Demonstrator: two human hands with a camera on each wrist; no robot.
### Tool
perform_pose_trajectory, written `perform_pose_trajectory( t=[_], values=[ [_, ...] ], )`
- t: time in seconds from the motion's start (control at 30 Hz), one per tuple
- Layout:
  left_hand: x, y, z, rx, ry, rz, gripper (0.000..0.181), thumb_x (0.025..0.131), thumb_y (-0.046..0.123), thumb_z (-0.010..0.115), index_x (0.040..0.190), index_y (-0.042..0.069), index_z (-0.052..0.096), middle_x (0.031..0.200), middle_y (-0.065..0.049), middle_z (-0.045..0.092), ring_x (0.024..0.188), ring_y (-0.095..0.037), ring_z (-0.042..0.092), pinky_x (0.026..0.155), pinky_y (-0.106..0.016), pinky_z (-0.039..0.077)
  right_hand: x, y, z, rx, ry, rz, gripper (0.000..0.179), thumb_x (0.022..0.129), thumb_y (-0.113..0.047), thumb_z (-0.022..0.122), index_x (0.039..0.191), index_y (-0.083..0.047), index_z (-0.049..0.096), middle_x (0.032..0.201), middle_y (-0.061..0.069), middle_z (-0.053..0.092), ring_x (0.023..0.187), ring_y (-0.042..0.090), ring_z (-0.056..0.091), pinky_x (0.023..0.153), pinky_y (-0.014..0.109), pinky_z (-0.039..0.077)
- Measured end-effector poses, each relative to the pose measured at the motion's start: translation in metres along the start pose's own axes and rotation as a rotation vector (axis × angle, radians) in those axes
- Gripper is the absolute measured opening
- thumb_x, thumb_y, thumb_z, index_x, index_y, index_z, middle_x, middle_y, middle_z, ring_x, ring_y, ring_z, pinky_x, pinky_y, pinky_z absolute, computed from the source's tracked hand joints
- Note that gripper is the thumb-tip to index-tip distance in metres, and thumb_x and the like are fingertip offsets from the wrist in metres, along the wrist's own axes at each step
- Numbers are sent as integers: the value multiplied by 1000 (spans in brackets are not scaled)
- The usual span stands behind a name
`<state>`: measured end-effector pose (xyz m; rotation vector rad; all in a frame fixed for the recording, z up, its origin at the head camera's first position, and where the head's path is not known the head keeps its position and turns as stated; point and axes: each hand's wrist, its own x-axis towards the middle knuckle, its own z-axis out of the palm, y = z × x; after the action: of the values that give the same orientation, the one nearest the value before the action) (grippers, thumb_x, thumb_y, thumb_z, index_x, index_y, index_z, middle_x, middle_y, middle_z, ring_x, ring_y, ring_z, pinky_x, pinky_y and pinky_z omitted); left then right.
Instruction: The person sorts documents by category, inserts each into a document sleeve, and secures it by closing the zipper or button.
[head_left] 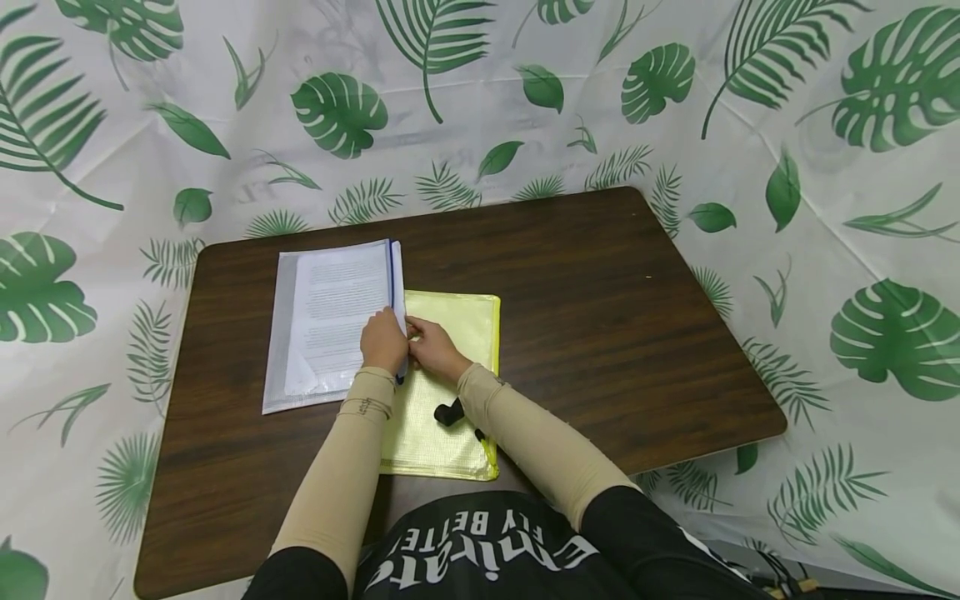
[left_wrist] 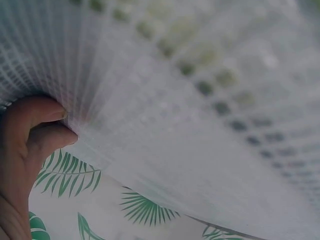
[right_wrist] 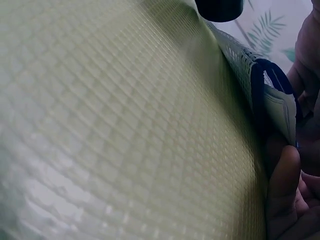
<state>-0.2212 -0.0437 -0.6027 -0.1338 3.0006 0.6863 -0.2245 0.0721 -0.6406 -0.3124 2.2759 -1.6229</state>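
Note:
A clear mesh zip pouch [head_left: 276, 358] with a blue zip edge lies at the left of the table. Printed papers [head_left: 341, 287] are inside it, and a white strip of them sticks out past the zip side. My left hand [head_left: 384, 342] grips the pouch by its zip side; in the left wrist view its thumb and finger pinch the mesh. Close beside it, my right hand [head_left: 435, 348] pinches the papers' edge at the pouch's open mouth. In the right wrist view the right thumb [right_wrist: 285, 172] presses against the paper edges [right_wrist: 282, 112], between the blue zip bands [right_wrist: 257, 90].
A yellow mesh zip pouch [head_left: 450, 446] lies under both wrists, partly beneath the clear pouch. A small black object [head_left: 448, 412] shows beside the right forearm. The brown wooden table [head_left: 585, 333] stands against a leaf-print cloth [head_left: 465, 108].

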Motion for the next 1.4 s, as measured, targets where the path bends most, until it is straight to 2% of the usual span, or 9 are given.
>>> perform_pose_trajectory(
  t=[0.43,0.53,0.7,0.8,1.03,1.1,1.2,1.3,1.4],
  values=[
    [0,0,-2,-3,-6,25,37,95,10,63,121,-15,58,112,-34,64,106,-48,63,90,-56,53,3,-1,1,-78,15,-36,60,92,9,55,150,-2,47,117,18,68,52,7,50,54,21,47],
    [0,0,-2,-6,-9,32,36,97,11,63,122,-15,57,112,-34,64,107,-48,62,90,-56,52,6,-1,1,-167,22,-66,56,93,5,58,149,-2,49,120,17,70,76,12,62,75,21,51],
    [1,0,-1,-6,-3,34,35,97,11,63,121,-15,57,112,-34,64,107,-48,63,90,-56,52,8,-2,2,-241,26,-84,53,94,2,60,146,-1,52,119,15,71,111,21,61,102,28,47],
    [1,-1,0,-5,2,28,37,96,11,64,121,-15,57,112,-34,64,107,-49,63,90,-56,52,8,-3,3,-244,38,-76,54,94,2,60,147,-1,51,115,15,71,103,18,61,98,27,47],
    [-1,-1,-1,-19,8,12,39,95,10,66,124,-15,57,114,-34,64,108,-49,63,91,-57,52,4,-6,6,-242,50,-73,60,94,5,57,152,-1,44,114,15,69,68,12,52,71,22,44],
    [-1,0,-1,-19,10,14,37,95,9,63,123,-14,58,113,-34,65,106,-49,63,90,-57,52,3,-7,5,-243,49,-79,61,94,5,57,153,-3,43,118,15,69,75,14,55,75,23,45],
    [-1,0,-1,-16,9,26,34,96,7,58,122,-15,58,111,-34,65,105,-50,63,89,-58,52,3,-6,4,-259,40,-77,62,96,2,57,155,-4,38,130,14,66,106,17,63,92,24,47],
    [-2,0,-1,-20,4,29,32,97,5,55,122,-14,58,111,-34,65,105,-50,63,90,-58,52,5,-5,4,-280,21,-77,64,98,-1,57,157,-4,33,141,15,59,136,22,51,110,29,40],
    [-2,0,-2,-24,3,27,32,97,5,55,123,-14,58,111,-34,65,106,-50,63,90,-57,52,7,-4,2,-287,-6,-85,65,100,-2,57,158,-2,29,146,17,54,142,24,44,116,31,34]
  ],
)
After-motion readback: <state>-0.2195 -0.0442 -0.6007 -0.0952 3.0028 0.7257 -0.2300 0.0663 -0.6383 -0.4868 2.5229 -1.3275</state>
